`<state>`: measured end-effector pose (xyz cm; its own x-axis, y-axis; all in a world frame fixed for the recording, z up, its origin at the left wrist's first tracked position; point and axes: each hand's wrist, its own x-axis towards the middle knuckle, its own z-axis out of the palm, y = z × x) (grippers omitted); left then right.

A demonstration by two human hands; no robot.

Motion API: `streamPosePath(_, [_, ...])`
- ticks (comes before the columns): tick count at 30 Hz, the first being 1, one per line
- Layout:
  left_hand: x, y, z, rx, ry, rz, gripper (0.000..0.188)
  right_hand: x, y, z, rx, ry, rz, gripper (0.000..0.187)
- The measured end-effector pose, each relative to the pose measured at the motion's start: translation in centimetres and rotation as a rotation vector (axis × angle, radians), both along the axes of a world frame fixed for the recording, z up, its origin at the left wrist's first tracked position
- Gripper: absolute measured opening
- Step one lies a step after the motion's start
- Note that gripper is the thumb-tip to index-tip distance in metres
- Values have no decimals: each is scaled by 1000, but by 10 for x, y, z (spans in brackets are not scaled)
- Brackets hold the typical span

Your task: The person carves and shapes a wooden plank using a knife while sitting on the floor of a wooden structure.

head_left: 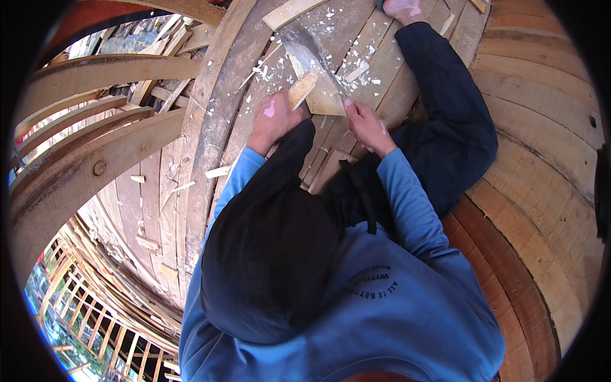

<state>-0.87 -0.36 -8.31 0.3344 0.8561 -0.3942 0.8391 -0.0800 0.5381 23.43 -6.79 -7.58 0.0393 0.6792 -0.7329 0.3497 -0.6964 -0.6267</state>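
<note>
My left hand (272, 120) is closed round a short, pale piece of wood (301, 90), which points up and to the right. In my right hand (368, 127) is the handle of a large knife with a broad, grey blade (309, 51). The blade slants away to the far left, its near part beside the wood piece. Under the blade lies a light wooden block (326, 100), partly covered. White chips (363, 75) are scattered over the planks around the blade. My bent leg in black trousers (261, 254) rises in front of my left forearm.
Brown planks (223, 95) form the floor, with offcuts (147, 243) lying at the left. Thick curved wooden ribs (102, 153) stand to the left, and a planked wall (541, 121) curves up at the right. My other leg (445, 95) stretches along the right side, its foot bare.
</note>
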Motion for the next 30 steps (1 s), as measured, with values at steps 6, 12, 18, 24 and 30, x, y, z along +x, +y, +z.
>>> streamPosePath(6, [1,-6,-6,48,8,9,48,-10,-4,2,55,-111,127,65])
streamPosePath(12, [2,-6,-5,57,-3,15,45,-23,-2,6,55,-176,150,68])
streamPosePath(18, [5,-6,-5,55,-5,84,47,-28,5,11,74,-199,175,71])
streamPosePath(24, [10,-3,6,-59,9,174,47,-34,11,10,97,-263,216,72])
streamPosePath(30, [4,-1,-12,-147,-10,165,45,-37,12,20,60,-269,231,71])
